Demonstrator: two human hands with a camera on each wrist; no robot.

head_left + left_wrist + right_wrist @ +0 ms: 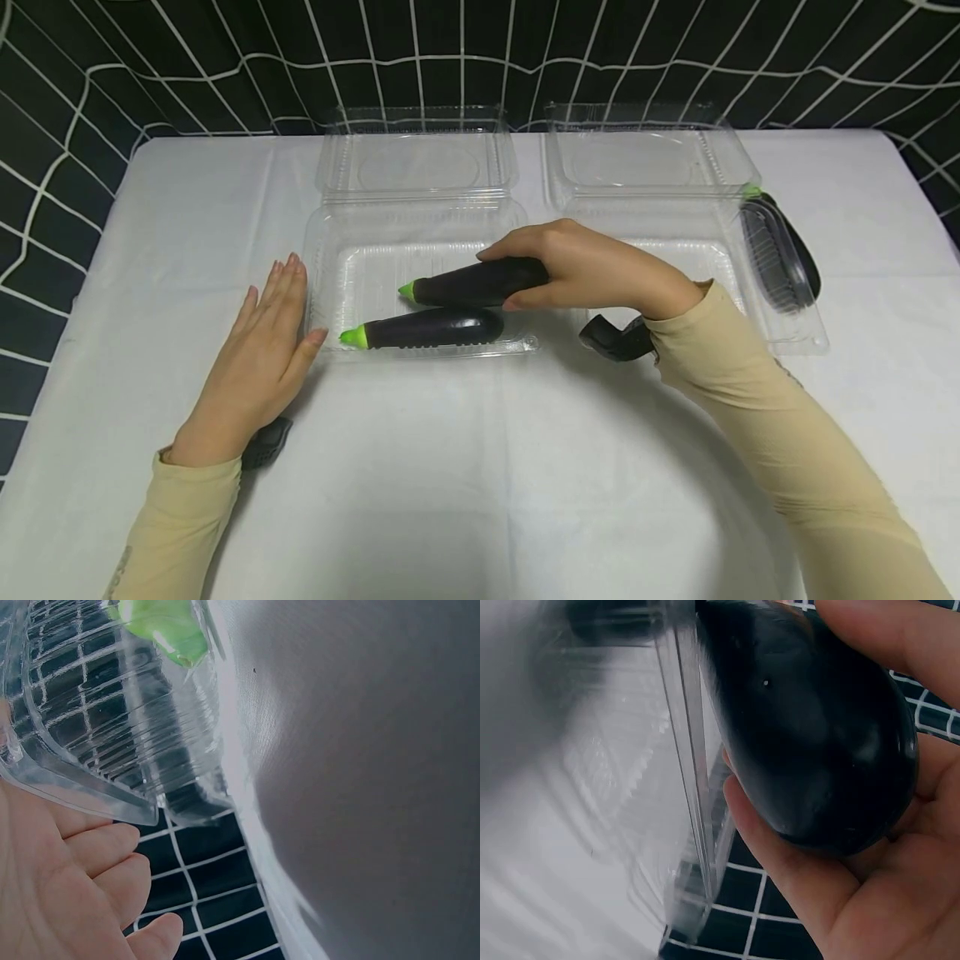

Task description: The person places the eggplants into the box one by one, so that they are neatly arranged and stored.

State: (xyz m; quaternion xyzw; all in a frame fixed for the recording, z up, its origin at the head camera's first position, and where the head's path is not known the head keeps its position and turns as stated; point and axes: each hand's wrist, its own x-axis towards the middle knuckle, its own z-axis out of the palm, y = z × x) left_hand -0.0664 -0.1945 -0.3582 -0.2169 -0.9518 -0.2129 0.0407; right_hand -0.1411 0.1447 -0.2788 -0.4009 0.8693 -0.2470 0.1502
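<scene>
My right hand (pixel 581 267) grips a dark eggplant (pixel 472 283) by its thick end, thumb on the near side and fingers on the far side. Its green stem points left, over the left clear plastic clamshell box (pixel 330 225). A second eggplant (pixel 435 327) lies along the near side of that box, just in front of the held one. My left hand (pixel 258 350) rests at the box's left wall with fingers straight. In the right wrist view, the held eggplant's rounded end (pixel 817 742) sits between thumb and fingers.
A second clear clamshell box (pixel 652 158) stands open on the right. Another eggplant (pixel 798 242) lies by its right wall, seen partly through the plastic. Both lids lean back at the far edge of the white-covered table (pixel 420 467), before a white wire grid (pixel 450 58).
</scene>
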